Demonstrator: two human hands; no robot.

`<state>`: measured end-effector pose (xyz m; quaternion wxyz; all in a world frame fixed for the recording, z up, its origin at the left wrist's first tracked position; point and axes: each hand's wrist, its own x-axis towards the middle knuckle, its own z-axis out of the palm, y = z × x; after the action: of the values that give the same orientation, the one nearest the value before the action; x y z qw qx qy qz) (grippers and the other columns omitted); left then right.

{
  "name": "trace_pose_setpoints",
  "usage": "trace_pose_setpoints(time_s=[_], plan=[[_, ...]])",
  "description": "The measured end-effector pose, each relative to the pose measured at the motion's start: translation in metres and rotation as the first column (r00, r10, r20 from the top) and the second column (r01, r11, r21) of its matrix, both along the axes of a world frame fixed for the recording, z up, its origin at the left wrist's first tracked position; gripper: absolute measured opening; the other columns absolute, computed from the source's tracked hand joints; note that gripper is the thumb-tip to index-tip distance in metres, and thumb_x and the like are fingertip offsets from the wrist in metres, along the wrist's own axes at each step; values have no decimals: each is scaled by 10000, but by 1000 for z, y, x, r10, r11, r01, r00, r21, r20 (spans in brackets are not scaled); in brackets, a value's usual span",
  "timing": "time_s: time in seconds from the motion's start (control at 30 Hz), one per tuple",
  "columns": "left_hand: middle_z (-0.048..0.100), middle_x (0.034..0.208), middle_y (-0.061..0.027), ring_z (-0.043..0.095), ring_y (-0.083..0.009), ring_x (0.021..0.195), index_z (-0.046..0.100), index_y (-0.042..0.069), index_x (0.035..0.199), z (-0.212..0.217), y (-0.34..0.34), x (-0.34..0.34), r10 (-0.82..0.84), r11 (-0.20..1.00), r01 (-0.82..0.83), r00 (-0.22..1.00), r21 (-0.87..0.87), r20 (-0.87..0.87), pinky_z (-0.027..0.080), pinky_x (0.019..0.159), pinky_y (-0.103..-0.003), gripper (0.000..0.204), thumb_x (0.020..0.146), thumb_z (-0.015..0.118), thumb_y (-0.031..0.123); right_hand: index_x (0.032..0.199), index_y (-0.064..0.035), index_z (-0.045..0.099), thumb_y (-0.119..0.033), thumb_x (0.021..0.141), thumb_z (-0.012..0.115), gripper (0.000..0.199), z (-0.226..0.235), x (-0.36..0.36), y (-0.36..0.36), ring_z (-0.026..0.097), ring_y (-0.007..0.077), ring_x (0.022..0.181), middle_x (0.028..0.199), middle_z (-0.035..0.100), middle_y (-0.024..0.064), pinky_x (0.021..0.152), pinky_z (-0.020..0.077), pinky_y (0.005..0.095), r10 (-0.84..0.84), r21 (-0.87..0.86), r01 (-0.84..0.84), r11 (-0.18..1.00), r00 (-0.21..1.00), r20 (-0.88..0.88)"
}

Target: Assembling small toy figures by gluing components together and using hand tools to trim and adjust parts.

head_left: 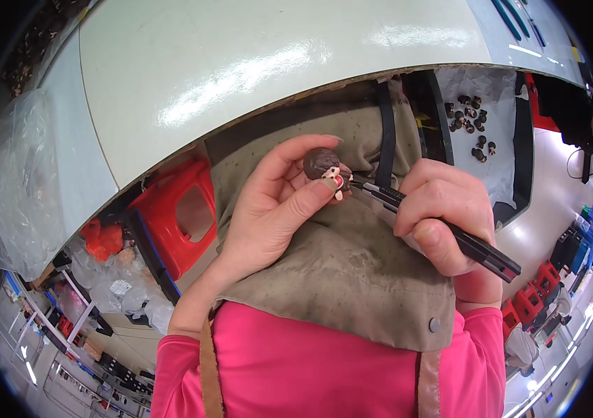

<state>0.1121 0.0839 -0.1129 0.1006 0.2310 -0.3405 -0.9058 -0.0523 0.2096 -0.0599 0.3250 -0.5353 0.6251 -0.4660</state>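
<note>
A small figurine (322,164) with a round dark-brown head and a red patch on its body sits pinched in my left hand (279,198), the thumb pressed across its front. My right hand (446,209) is wrapped round the black handle of a utility knife (481,252). The narrow metal end of the knife points left and meets the figurine's side; whether it touches or only overlaps it I cannot tell. Both hands are held over my olive apron (352,258), in front of the table edge. My left fingertips are partly behind the figurine.
A pale glossy table (275,63) curves across the far side. To the right, several similar figurines (469,115) lie on white sheeting in a dark-edged tray (443,118). A red stool (188,216) and clear plastic bags (21,188) are at the left. Green-handled tools (512,17) lie far right.
</note>
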Motion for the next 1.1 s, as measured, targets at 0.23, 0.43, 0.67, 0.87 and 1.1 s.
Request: trace_pose_setpoints(time_s=[0.23, 0.43, 0.67, 0.87, 1.1], plan=[[564, 1045, -76, 546, -102, 944, 439, 9, 1222, -2, 5, -2, 4, 996, 0, 999, -85, 51, 454, 838, -233, 370, 872, 557, 17, 642, -50, 533, -151, 762, 522, 157, 6, -5, -6, 485, 243, 532, 597, 489, 70, 486, 385, 325, 78, 82, -66, 994, 986, -145], [567, 1046, -90, 545, -111, 955, 445, 0, 1210, -2, 8, -5, 39, 989, -30, 997, -147, 59, 455, 836, -238, 369, 861, 564, -4, 700, -1, 526, -111, 817, 552, 162, -4, -5, -2, 479, 272, 545, 606, 489, 103, 506, 379, 340, -21, 66, 14, 998, 995, 100], [561, 1069, -109, 553, -128, 959, 448, 6, 1196, -10, 10, -7, 108, 966, -102, 994, -237, 11, 460, 841, -253, 370, 848, 570, -29, 700, -16, 516, -213, 918, 464, 299, -8, 11, 6, 485, 131, 556, 611, 499, 44, 538, 388, 267, -273, 279, 176, 944, 891, 362], [552, 1115, -145, 567, -181, 1013, 432, 9, 1179, -14, 11, -9, 167, 930, -180, 984, -321, -68, 470, 879, -289, 368, 841, 560, -56, 744, -12, 455, -248, 960, 375, 330, -12, 23, 2, 473, 135, 557, 673, 466, 76, 560, 401, 243, -464, 383, 271, 883, 623, 630], [507, 1212, -180, 595, -206, 986, 414, 38, 1157, -4, 8, -11, 169, 950, -151, 985, -272, 41, 505, 845, -289, 349, 848, 551, -50, 792, -17, 458, -258, 957, 411, 296, -12, 20, 1, 499, 129, 601, 720, 488, 74, 594, 419, 238, -444, 319, 309, 896, 617, 649]])
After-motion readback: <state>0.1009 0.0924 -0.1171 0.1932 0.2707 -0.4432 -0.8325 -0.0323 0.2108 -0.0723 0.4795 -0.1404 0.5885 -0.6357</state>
